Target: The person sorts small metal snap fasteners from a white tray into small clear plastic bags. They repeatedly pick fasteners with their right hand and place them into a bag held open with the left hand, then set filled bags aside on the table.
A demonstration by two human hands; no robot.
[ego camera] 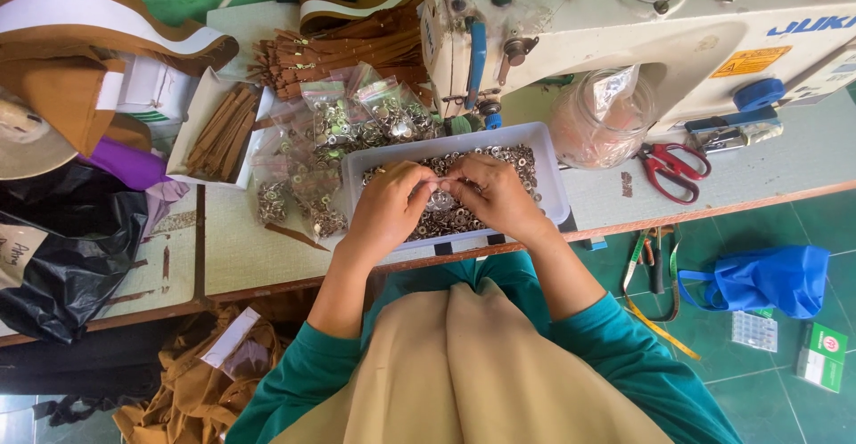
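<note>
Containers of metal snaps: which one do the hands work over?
The white tray under both hands; the other snaps sit in small clear bags left of it.

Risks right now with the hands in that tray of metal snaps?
1. The white tray sits at the table's front edge; a nudge from the left hand or right hand might tip it off.
2. The metal snaps are small and loose; one could slip and drop to the green floor.
</note>
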